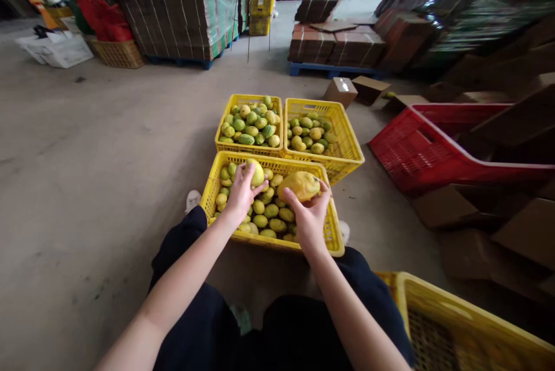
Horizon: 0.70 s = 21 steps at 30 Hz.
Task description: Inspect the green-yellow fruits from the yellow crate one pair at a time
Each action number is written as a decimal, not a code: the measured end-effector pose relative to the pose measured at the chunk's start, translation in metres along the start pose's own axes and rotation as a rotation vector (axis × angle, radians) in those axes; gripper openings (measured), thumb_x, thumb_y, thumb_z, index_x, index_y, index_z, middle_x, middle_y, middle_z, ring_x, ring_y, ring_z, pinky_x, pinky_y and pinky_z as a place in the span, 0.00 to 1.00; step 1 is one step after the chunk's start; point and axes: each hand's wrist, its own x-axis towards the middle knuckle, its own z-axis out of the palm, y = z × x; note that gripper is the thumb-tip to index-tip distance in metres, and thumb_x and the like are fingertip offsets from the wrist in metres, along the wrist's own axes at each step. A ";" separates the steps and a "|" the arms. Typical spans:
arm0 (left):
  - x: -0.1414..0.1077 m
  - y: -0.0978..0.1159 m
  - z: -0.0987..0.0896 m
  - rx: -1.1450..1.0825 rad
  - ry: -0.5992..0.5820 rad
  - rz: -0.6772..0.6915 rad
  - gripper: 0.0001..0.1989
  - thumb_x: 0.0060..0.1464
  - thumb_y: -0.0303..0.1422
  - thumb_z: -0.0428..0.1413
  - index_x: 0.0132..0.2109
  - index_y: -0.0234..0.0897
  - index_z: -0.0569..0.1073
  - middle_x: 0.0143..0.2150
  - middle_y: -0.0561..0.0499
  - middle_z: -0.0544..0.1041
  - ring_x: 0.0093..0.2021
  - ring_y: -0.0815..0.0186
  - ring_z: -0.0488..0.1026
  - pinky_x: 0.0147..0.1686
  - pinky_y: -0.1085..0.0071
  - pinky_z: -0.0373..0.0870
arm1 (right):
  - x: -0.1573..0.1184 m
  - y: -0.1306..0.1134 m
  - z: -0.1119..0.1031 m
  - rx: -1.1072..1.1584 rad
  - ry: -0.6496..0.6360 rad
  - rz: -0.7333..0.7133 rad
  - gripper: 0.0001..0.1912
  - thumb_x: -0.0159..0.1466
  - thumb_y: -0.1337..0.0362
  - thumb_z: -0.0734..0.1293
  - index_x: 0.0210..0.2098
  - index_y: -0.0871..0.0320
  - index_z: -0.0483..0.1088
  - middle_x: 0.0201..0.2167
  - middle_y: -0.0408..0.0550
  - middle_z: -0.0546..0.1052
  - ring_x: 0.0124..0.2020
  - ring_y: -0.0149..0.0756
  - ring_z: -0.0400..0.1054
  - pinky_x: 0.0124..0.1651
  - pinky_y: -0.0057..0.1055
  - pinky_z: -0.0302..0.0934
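Note:
Between my knees stands a yellow crate [336,232] holding many yellow-green fruits [278,225]. Above its left part, my left hand [243,189] grips a pale yellow fruit [256,173], fingers wrapped round its near side. My right hand [310,212] holds a larger, elongated yellow fruit [302,186] over the right part of the crate, with the thumb on the near side. The two held fruits are apart from each other. Part of each hand's fingers is hidden behind its fruit.
Two more yellow fruit crates, left [219,122] and right [349,134], stand just beyond. A red crate [390,145] with cardboard is at the right. Another yellow crate [403,296] stands near my right leg. Stacked cartons [312,44] on a blue pallet [299,69] stand farther back.

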 end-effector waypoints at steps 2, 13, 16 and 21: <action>-0.005 0.001 0.001 0.149 -0.085 0.137 0.14 0.52 0.39 0.62 0.43 0.40 0.69 0.42 0.53 0.73 0.47 0.65 0.73 0.51 0.63 0.70 | -0.002 -0.003 0.000 -0.136 0.008 -0.168 0.37 0.46 0.62 0.78 0.50 0.51 0.58 0.48 0.47 0.69 0.48 0.40 0.69 0.50 0.40 0.67; -0.010 0.001 0.001 0.420 -0.340 0.352 0.20 0.43 0.37 0.68 0.43 0.39 0.71 0.45 0.51 0.74 0.45 0.67 0.71 0.49 0.71 0.66 | 0.000 0.002 -0.011 -0.595 -0.045 -0.632 0.31 0.53 0.62 0.74 0.55 0.51 0.63 0.50 0.52 0.66 0.54 0.48 0.63 0.53 0.49 0.63; -0.007 0.004 0.000 0.421 -0.347 0.322 0.20 0.43 0.37 0.67 0.44 0.40 0.73 0.45 0.51 0.74 0.45 0.67 0.71 0.49 0.71 0.66 | 0.002 -0.002 -0.012 -0.564 -0.049 -0.552 0.30 0.52 0.61 0.74 0.54 0.51 0.66 0.49 0.52 0.66 0.54 0.48 0.63 0.53 0.48 0.64; -0.003 0.011 -0.006 0.488 -0.300 0.331 0.19 0.47 0.41 0.65 0.47 0.40 0.77 0.49 0.49 0.73 0.51 0.62 0.69 0.54 0.68 0.63 | 0.003 -0.007 -0.009 -0.160 -0.185 -0.230 0.34 0.49 0.60 0.76 0.54 0.49 0.64 0.52 0.50 0.69 0.53 0.45 0.66 0.51 0.42 0.66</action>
